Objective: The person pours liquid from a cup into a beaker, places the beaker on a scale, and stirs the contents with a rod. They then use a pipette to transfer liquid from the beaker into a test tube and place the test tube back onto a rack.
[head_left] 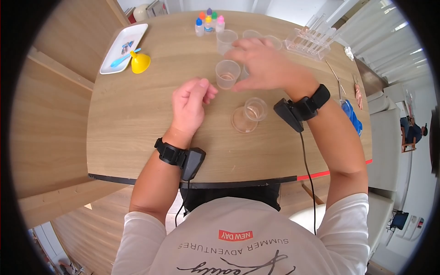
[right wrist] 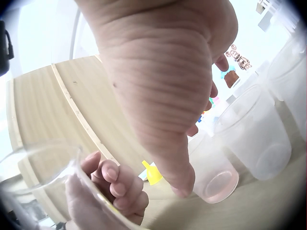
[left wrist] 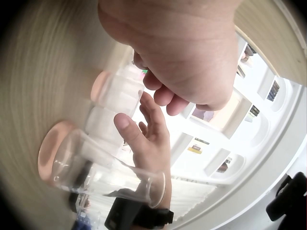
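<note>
My right hand [head_left: 266, 64] reaches over a cluster of clear plastic cups, its fingers spread and slightly bent. Its thumb [right wrist: 180, 184] is right beside a cup with a pinkish base [head_left: 228, 75]; another clear cup [head_left: 225, 39] stands near its fingertips. Other cups behind are partly hidden by this hand. Nearer the body, a clear cup [head_left: 255, 110] stands at a round pinkish disc [head_left: 240, 121]. Left of the cups, my left hand [head_left: 189, 103] hovers with loosely curled fingers and holds nothing. In the left wrist view the clear cup [left wrist: 105, 172] appears large in front of my right hand.
Several small dropper bottles with coloured caps [head_left: 209, 25] stand at the back. At left are a white tray [head_left: 108, 64], a blue utensil [head_left: 120, 61] and a yellow funnel [head_left: 140, 63]. A clear rack of test tubes [head_left: 309, 46] stands back right, with a blue item [head_left: 352, 117] near the right edge.
</note>
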Demonstrator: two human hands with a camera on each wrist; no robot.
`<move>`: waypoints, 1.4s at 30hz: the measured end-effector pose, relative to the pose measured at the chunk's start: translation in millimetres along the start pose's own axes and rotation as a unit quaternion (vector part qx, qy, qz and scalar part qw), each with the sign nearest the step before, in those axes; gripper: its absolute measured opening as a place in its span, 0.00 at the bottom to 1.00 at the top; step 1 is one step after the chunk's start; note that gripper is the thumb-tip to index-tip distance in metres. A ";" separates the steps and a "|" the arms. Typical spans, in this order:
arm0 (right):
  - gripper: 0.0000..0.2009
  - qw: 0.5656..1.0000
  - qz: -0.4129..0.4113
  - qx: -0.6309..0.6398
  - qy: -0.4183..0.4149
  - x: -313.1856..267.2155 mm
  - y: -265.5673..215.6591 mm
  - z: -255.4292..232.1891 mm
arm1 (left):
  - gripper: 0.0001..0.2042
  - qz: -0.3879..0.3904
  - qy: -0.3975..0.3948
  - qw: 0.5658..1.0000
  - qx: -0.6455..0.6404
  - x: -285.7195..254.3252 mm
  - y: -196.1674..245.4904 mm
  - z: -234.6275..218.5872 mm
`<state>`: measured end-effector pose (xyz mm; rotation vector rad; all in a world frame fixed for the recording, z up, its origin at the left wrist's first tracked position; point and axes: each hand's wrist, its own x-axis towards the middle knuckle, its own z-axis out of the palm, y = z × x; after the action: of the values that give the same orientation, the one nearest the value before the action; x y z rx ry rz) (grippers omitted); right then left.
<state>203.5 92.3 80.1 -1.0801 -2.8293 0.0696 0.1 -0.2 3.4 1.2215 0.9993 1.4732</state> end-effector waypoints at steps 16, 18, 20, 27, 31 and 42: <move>0.25 0.947 0.071 0.301 0.090 -7.6 -13.2 -43.4 | 0.16 -0.007 -0.004 1.000 -0.017 0.5 -2.8 -2.1; 0.26 0.933 0.053 0.344 0.092 -18.3 -10.0 -58.4 | 0.17 -0.003 -0.002 1.000 -0.002 0.1 -1.6 0.1; 0.27 0.916 0.034 0.388 0.094 -31.5 -9.9 -66.6 | 0.19 0.001 0.000 1.000 0.013 -0.2 -1.6 0.8; 0.28 0.844 0.059 0.520 0.117 -87.6 -15.7 -62.8 | 0.16 -0.009 0.001 1.000 -0.015 -0.8 -2.6 -0.4; 0.30 0.882 0.085 0.455 0.090 -108.8 -18.7 -48.8 | 0.16 -0.007 -0.005 1.000 -0.014 -0.9 -2.3 -0.2; 0.30 0.911 0.105 0.390 0.082 -115.4 -32.7 -29.7 | 0.16 -0.012 -0.001 1.000 -0.005 -0.6 -0.2 -0.1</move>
<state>270.9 -8.9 102.1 -1.0875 -2.1587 0.9775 0.0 -0.8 3.0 1.2001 1.0010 1.4570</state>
